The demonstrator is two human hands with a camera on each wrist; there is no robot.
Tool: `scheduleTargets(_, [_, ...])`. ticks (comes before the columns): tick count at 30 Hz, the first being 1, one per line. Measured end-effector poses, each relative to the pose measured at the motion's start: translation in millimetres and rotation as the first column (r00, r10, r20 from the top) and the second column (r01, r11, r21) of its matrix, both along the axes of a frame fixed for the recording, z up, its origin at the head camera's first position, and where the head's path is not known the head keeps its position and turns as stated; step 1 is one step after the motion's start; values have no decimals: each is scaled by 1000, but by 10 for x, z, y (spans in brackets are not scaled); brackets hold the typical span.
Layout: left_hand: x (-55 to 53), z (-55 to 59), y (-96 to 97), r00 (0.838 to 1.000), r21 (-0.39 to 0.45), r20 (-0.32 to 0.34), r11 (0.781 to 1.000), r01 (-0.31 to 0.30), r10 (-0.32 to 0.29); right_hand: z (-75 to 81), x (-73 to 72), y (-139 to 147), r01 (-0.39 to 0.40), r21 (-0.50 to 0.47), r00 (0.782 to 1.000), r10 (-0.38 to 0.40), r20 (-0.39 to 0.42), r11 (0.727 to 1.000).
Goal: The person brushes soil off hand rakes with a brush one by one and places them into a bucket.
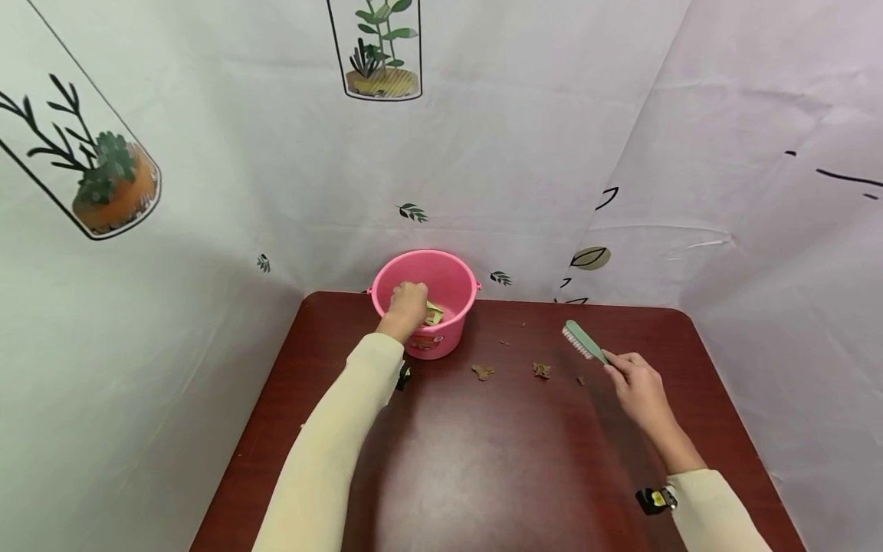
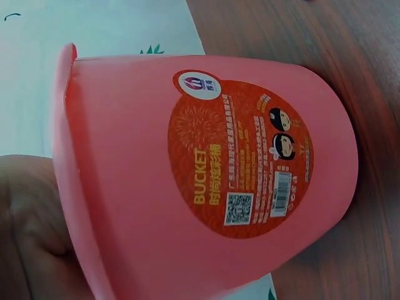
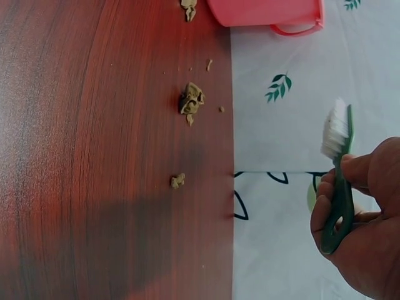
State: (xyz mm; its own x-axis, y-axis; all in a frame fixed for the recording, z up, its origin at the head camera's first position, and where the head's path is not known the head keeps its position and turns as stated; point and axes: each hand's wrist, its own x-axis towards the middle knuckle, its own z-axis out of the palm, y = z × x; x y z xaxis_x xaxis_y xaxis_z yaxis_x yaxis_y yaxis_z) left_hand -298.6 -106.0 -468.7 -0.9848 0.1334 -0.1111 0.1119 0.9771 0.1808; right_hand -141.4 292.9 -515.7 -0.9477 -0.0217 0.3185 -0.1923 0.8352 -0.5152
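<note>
A pink bucket (image 1: 451, 337) stands at the back of the table, its printed label (image 2: 240, 159) filling much of the left wrist view. My left hand (image 1: 408, 300) reaches over the rim into it; the fingers are mostly hidden, so what they hold cannot be told. Beside that hand, a yellow-green piece (image 1: 433, 314) shows inside the bucket. My right hand (image 1: 640, 387) grips the handle of a green brush (image 1: 582, 339) with white bristles, raised above the table's right side. Crumpled brown dry leaf pieces (image 1: 541, 370) lie between the bucket and the brush.
Another brown leaf piece (image 1: 483, 372) lies near the bucket, with small crumbs (image 3: 177, 180) scattered about. The dark red wooden table (image 1: 510, 468) meets a white patterned cloth wall (image 1: 510, 169) behind it and at both sides.
</note>
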Motion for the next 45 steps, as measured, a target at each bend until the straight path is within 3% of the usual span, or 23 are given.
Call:
scheduleTargets(9, [9,-43,-10,1000,24,11,1000,-19,19,-4,30,9,20,5,1000,-20,22,1000])
scheduleTargets(18, [133,133,-69,995,35,-103,999,-8,12,16,-6,49,15,17,995,-14,-96,1000])
scheduleTargets(24, [277,251,-186,991,114,-130,993,-22,36,9,-41,56,6,40,988,0,-152,999])
scheduleTargets(27, [357,263,-243,984,128,-180,992,9,14,4,-43,62,5,57,986,5,-168,998])
scheduleTargets(29, [414,252,-276,968,123,-250,991,58,-26,-3,-40,72,5,69,984,7,-176,998])
scheduleTargets(31, [471,224,-307,935,117,-345,985,129,-82,-16,-41,83,9,83,983,6,-186,996])
scheduleTargets(33, [531,181,-335,885,116,-444,971,210,-138,-32,-42,95,11,95,981,8,-196,995])
scheduleTargets(37, [664,83,-366,757,91,-610,928,361,-234,-86,-32,119,16,102,976,7,-215,995])
scheduleTargets(42, [844,-65,-384,579,13,-754,875,485,-310,-197,13,149,44,57,981,-32,-193,997])
scheduleTargets(43, [882,-96,-388,553,6,-771,865,502,-316,-223,23,155,51,48,982,-41,-186,998])
scheduleTargets(45, [953,-160,-397,515,-3,-794,849,528,-324,-280,44,169,64,37,983,-57,-176,997])
